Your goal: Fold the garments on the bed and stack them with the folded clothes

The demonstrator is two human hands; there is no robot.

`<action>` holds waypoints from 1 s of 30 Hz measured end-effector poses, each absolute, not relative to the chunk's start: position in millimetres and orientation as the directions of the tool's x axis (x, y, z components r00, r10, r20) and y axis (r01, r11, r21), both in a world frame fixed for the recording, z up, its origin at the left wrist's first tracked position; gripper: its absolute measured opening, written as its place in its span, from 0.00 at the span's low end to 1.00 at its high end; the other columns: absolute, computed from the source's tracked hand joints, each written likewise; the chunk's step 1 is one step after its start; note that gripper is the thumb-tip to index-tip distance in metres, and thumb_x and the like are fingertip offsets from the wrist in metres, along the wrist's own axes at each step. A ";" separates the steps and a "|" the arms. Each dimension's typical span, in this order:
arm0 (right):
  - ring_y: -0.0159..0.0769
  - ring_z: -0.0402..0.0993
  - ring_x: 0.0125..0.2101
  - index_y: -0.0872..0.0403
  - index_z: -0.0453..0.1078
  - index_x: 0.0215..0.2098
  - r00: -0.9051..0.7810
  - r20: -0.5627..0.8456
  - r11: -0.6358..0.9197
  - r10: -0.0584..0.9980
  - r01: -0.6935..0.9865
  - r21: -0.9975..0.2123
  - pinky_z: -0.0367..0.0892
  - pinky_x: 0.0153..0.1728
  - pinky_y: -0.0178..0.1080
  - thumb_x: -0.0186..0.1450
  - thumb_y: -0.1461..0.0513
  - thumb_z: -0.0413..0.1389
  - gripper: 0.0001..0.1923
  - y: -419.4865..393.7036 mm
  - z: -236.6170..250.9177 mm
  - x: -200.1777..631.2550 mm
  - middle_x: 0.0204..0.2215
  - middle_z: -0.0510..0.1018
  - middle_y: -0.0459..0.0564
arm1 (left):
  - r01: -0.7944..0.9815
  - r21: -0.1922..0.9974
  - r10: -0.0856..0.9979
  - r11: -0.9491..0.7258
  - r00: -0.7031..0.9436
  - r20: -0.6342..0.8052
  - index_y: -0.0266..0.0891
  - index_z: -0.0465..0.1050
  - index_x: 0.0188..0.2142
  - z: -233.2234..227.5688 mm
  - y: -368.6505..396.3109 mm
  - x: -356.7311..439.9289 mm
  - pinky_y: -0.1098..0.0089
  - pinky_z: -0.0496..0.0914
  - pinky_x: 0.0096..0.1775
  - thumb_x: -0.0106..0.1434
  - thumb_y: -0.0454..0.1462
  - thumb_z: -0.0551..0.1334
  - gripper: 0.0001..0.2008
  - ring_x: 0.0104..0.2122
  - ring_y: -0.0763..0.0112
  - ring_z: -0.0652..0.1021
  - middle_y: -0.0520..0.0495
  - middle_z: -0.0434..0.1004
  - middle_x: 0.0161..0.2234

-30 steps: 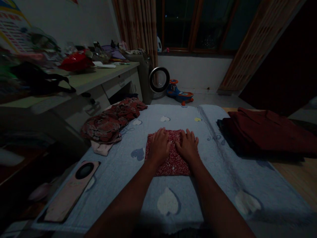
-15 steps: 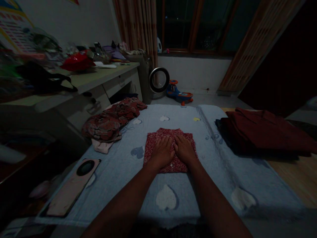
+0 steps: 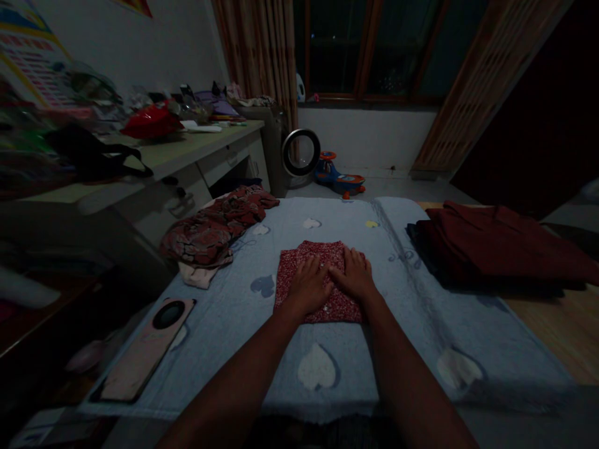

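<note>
Blue cloth for the sheet (image 3: 224,337), with pale hearts (image 3: 317,366) on it, spread wide and a bit wrinkled. Tan wood (image 3: 556,324) past its right edge. To the left, a long pale bench (image 3: 201,140) heaped with stuff: a red bag (image 3: 153,120), a black strap (image 3: 131,163), more too blurry to name. Up behind it, a bright poster (image 3: 30,53). At the far end, a dark window (image 3: 334,50) between brown curtains (image 3: 262,50). On the pale floor (image 3: 402,187) below, a blue and orange toy (image 3: 339,179), with a black and silver ring (image 3: 287,153) upright just beside it.

In the middle of the sheet, a red speckled shirt (image 3: 344,308), folded flat. Left hand (image 3: 309,285) lying flat on it, right hand (image 3: 354,275) flat on its right part. Fingers on both hands straight, a little apart, pointing away. Thumbs close; cannot tell if touching.

Near the left front edge, a pink phone (image 3: 140,358). Along the left far edge, a patterned heap (image 3: 219,227), well apart from the shirt. At the right edge, a dark red pile (image 3: 505,243). Between shirt and pile, a wide strip of sheet with a long crease. Past the shirt, more sheet up to the far edge, then floor.
</note>
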State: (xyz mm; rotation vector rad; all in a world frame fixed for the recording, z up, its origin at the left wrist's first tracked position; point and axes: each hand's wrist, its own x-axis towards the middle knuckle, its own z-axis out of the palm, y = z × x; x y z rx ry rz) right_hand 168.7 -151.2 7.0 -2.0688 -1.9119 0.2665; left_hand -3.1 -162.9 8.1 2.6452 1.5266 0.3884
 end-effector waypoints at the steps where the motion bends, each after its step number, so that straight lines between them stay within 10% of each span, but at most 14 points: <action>1: 0.52 0.43 0.69 0.58 0.42 0.72 0.102 0.085 -0.062 0.991 0.922 -0.383 0.41 0.65 0.56 0.69 0.43 0.43 0.42 -150.5 7.0 170.8 0.69 0.50 0.62 | 0.841 0.180 0.858 -0.510 0.480 0.185 0.44 0.57 0.66 7.9 -162.8 -3.2 0.52 0.48 0.66 0.69 0.48 0.52 0.29 0.68 0.56 0.54 0.43 0.57 0.67; 11: 0.42 0.57 0.63 0.61 0.62 0.63 -0.020 0.315 0.133 0.949 0.931 -0.341 0.51 0.64 0.47 0.67 0.66 0.41 0.27 -181.5 13.9 161.8 0.63 0.65 0.60 | 0.833 0.158 0.842 -0.530 0.494 0.217 0.44 0.58 0.66 6.2 -162.2 -3.1 0.53 0.49 0.66 0.68 0.47 0.53 0.29 0.68 0.57 0.55 0.42 0.57 0.67; 25: 0.48 0.42 0.69 0.59 0.46 0.71 0.086 0.035 -0.077 0.996 0.974 -0.215 0.42 0.65 0.55 0.70 0.46 0.43 0.38 -193.8 11.2 175.1 0.70 0.48 0.59 | 0.837 0.175 0.850 -0.519 0.483 0.211 0.44 0.58 0.66 7.5 -163.6 -3.8 0.51 0.50 0.65 0.68 0.47 0.53 0.28 0.67 0.55 0.56 0.42 0.60 0.66; 30: 0.53 0.49 0.67 0.60 0.55 0.68 0.150 0.011 -0.141 0.989 0.954 -0.265 0.44 0.63 0.60 0.71 0.45 0.40 0.36 -190.0 27.8 181.4 0.68 0.55 0.61 | 0.834 0.172 0.847 -0.524 0.488 0.212 0.43 0.59 0.66 6.2 -162.2 -3.6 0.52 0.50 0.65 0.68 0.47 0.53 0.28 0.67 0.54 0.56 0.41 0.57 0.67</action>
